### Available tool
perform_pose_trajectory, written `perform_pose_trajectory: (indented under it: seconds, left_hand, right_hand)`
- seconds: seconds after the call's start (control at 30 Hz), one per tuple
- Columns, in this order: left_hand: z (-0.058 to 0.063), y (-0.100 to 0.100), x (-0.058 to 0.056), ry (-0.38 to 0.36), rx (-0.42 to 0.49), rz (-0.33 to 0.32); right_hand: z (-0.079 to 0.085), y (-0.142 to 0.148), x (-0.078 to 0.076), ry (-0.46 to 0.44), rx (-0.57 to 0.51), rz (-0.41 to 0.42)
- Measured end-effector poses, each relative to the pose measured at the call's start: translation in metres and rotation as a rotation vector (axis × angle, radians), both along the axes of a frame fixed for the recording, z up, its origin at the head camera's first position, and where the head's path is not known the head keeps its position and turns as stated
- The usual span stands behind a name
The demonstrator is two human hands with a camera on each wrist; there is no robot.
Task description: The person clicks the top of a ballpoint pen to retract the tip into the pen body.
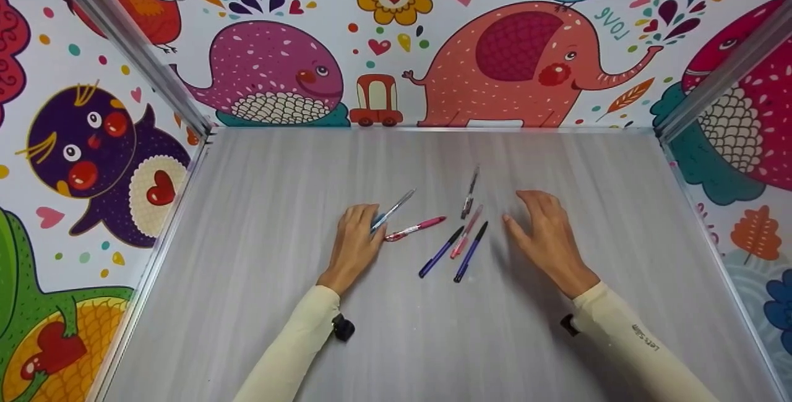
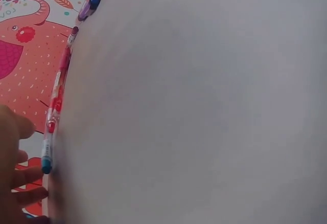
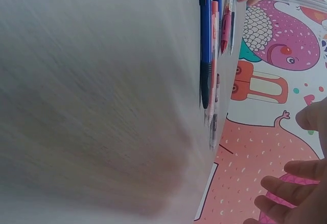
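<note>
Several pens lie on the grey table (image 1: 278, 328). My left hand (image 1: 354, 244) is at the near end of a clear pen with a light blue end (image 1: 399, 204); in the left wrist view its thumb and fingers are parted beside the pen's teal tip (image 2: 46, 165). Close to that hand is a red-and-white pen (image 1: 427, 224). In the middle are two dark blue pens (image 1: 441, 253), a pink pen (image 1: 468, 232) between them, and a clear pen with dark parts (image 1: 471, 188) farther back. My right hand (image 1: 547, 241) hovers to the right of the pens, fingers loosely bent, holding nothing.
Walls printed with cartoon animals, among them an elephant (image 1: 513, 86) and a whale (image 1: 272, 68), enclose the table at the back and sides. A metal edge strip (image 1: 433, 130) runs along the back. Both wrists carry small black cameras (image 1: 343, 328).
</note>
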State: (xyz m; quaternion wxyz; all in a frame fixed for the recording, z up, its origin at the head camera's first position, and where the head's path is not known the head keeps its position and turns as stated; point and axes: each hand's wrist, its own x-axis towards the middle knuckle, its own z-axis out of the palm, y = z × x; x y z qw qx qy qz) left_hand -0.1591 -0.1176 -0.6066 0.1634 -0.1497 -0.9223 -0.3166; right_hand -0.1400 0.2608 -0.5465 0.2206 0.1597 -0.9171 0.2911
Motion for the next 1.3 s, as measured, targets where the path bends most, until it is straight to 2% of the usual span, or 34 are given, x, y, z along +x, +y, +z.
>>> perform_pose_trajectory:
  seconds: [0.2,0.47,0.8,1.0,1.3]
  left_hand:
    - [-0.005,-0.003,-0.002,0.05,0.004,-0.001]
    - [-0.011,-0.006,-0.002,0.074,0.015,0.011]
    - [-0.015,-0.007,-0.001,0.091,-0.042,0.048]
    - [-0.016,-0.006,-0.001,0.136,-0.088,0.063]
    - [-0.021,-0.003,-0.001,0.169,-0.089,0.073]
  right_hand:
    - [-0.001,-0.002,0.0,-0.003,-0.001,0.008]
    - [-0.004,-0.004,0.0,0.006,-0.018,0.029]
    - [-0.006,-0.005,0.0,0.003,-0.017,0.034]
    - [-0.007,-0.006,0.0,-0.002,-0.013,0.039]
    - [-0.009,-0.009,0.001,-0.013,-0.015,0.036]
